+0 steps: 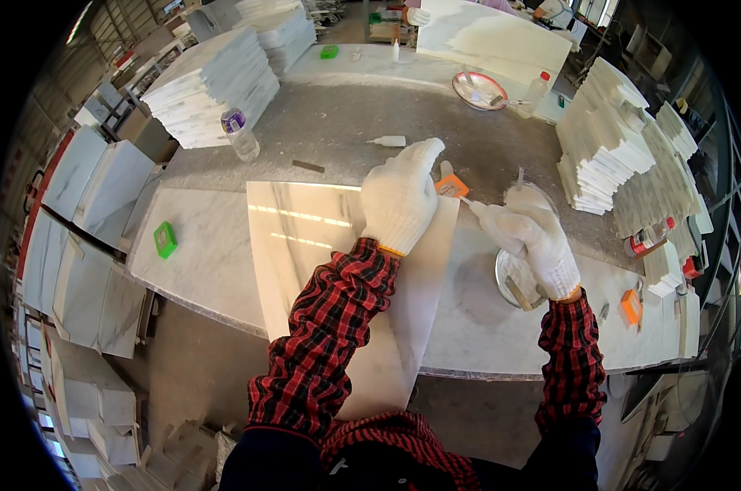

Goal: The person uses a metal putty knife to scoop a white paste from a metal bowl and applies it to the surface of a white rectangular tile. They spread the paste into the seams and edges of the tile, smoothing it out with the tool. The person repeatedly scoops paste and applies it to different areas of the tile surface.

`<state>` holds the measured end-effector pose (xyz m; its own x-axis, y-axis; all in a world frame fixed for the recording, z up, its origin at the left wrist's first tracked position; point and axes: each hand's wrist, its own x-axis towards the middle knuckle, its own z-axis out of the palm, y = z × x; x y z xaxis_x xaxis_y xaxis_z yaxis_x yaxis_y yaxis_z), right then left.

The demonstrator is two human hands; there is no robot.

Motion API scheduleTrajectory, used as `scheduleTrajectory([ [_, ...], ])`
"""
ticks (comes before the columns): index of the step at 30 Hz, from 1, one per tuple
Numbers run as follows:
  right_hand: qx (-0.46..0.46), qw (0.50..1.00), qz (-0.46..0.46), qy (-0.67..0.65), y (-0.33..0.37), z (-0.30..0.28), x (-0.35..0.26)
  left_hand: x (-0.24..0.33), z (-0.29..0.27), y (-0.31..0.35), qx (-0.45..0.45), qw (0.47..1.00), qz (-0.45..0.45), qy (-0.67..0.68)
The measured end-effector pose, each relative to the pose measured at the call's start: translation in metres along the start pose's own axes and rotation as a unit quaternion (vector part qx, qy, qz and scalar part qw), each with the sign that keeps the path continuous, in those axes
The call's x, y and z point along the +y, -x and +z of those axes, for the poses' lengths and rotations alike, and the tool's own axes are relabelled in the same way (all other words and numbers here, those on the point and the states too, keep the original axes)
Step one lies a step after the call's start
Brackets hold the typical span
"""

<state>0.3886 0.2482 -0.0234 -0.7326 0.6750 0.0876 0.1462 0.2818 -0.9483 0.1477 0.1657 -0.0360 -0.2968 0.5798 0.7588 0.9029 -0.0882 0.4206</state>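
A glossy white marble slab [305, 245] with grey veins lies on the worktable, its near end reaching toward my body. My left hand [401, 196], in a white knit glove, is over the slab's far right corner, its fingers bent together; what they hold, if anything, is hidden. Beside an orange box [451, 185], my right hand [538, 241], also gloved, is closed around a small white nozzle bottle [483, 212], whose tip points at the slab's right edge. Under that hand sits a round bowl [501, 274] of white paste with a flat stick [518, 293] in it.
Stacked slabs [215, 86] rise at the back left, and more slab stacks [604, 147] at the right. A clear bottle [241, 136], a white dropper bottle [389, 141], a grey strip [308, 165], a green box [165, 239] and a red-rimmed bowl [479, 90] stand about the table.
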Motion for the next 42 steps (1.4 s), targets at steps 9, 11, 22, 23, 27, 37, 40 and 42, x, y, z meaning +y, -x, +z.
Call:
scheduleTrajectory([
  [9, -0.007, 0.991, -0.118, 0.061, -0.002, 0.001, 0.005, -0.003, -0.001, 0.001, 0.007, 1.0, 0.01, -0.013],
  [11, 0.0, 0.989, -0.131, 0.074, -0.003, 0.0, 0.006, -0.002, 0.0, 0.0, 0.014, 1.0, 0.015, -0.009],
  [22, 0.028, 0.991, -0.053, 0.116, 0.001, 0.005, -0.03, -0.006, 0.002, 0.001, 0.015, 0.999, 0.019, -0.023],
  [23, 0.027, 0.995, -0.03, 0.092, 0.0, 0.005, -0.032, -0.006, 0.002, 0.001, 0.016, 0.999, 0.021, -0.02],
  [27, 0.033, 0.995, -0.018, 0.093, 0.0, 0.005, -0.037, -0.006, 0.003, 0.0, 0.02, 0.999, 0.027, -0.018],
  [37, 0.018, 0.993, -0.027, 0.115, -0.004, 0.002, -0.035, -0.006, 0.004, 0.0, 0.031, 0.999, 0.028, -0.004],
  [40, 0.025, 0.993, -0.031, 0.115, -0.003, 0.004, -0.037, -0.006, 0.004, 0.0, 0.033, 0.999, 0.029, -0.003],
  [42, 0.024, 0.992, -0.032, 0.119, -0.004, 0.004, -0.037, -0.007, 0.004, 0.0, 0.037, 0.999, 0.031, -0.003],
])
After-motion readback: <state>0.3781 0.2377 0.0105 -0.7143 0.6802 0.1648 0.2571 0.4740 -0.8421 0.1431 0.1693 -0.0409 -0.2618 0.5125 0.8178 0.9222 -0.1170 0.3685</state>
